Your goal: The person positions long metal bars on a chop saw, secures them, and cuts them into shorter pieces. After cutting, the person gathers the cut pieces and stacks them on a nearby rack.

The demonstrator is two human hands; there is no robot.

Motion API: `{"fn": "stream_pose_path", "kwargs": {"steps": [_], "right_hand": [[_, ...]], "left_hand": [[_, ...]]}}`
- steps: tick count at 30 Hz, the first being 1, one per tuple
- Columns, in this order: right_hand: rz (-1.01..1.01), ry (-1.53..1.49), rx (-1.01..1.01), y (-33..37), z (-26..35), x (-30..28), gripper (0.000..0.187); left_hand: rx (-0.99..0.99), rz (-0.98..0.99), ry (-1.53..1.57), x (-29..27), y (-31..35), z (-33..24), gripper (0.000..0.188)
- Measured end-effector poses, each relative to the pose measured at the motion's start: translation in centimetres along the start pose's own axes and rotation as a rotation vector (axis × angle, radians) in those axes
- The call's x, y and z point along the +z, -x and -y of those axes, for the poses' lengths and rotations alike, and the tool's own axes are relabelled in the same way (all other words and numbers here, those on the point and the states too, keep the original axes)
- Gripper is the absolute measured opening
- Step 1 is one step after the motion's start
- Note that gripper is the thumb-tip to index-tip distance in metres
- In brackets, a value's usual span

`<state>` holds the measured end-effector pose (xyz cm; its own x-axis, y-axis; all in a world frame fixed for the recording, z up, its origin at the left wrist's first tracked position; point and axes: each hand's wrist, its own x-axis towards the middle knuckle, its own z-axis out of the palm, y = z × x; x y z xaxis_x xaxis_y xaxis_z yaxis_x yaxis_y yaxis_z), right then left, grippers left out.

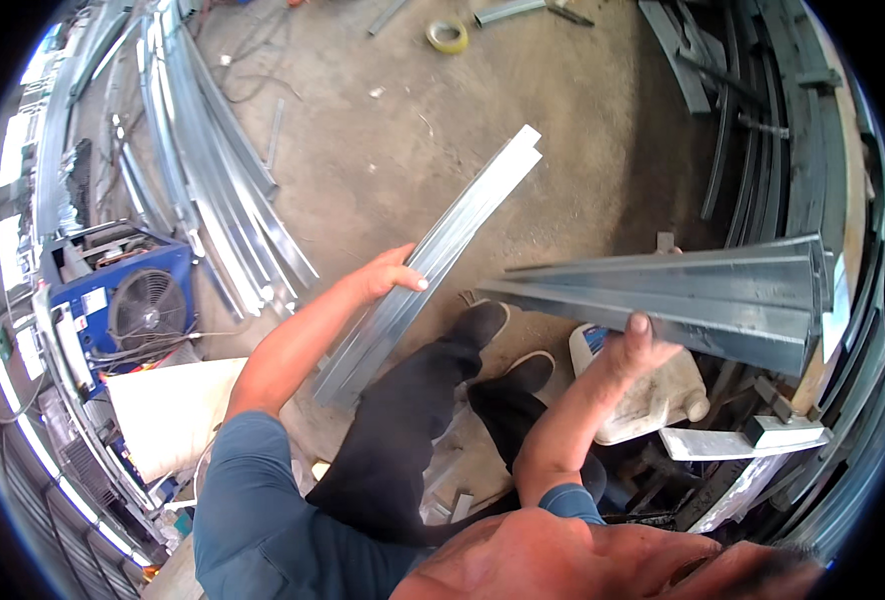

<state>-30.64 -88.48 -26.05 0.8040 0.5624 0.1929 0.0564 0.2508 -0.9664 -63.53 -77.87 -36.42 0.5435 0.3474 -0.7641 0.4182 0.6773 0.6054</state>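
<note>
My left hand (391, 276) is closed round a shiny metal profile (443, 245), a long strip with lengthwise ridges that slants from beside my left leg up to the right. My right hand (640, 350) grips a thicker grey metal channel piece (703, 295) on my right side. Its thumb lies on the near face, and its other fingers are hidden behind the metal. The far end of this piece narrows toward my feet, while its broad end points to the right. The two metal pieces are apart.
Long metal profiles (228, 190) lie on the floor at the left, beside a blue machine with a fan (150, 308). A roll of tape (447, 38) lies farther off. A whitish plastic jug (653, 405) stands under my right hand. More metal lengths (763, 170) line the right side.
</note>
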Motion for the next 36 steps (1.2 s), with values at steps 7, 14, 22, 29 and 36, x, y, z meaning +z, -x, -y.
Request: {"fn": "stream_pose_path", "kwargs": {"steps": [7,14,22,29,36], "right_hand": [[0.313,-0.088,0.032,-5.5,17.5,7.7,0.103],[0.796,-0.046,0.249,-14.0,36.5,22.3,0.101],[1.226,-0.003,0.622,-15.9,44.0,38.7,0.072],[1.494,0.320,1.043,-13.4,45.3,50.1,0.061],[1.745,0.416,1.474,-14.1,32.1,56.4,0.046]], "left_hand": [[0.016,-0.046,0.362,-1.6,24.9,-10.2,0.079],[0.066,-0.083,0.772,-2.7,44.8,-13.7,0.066],[0.153,-0.056,1.193,-5.5,55.5,-18.1,0.059],[0.240,-0.217,1.223,-15.8,59.8,-23.3,0.059],[0.227,-0.474,1.202,-25.7,57.8,-28.9,0.064]]}}
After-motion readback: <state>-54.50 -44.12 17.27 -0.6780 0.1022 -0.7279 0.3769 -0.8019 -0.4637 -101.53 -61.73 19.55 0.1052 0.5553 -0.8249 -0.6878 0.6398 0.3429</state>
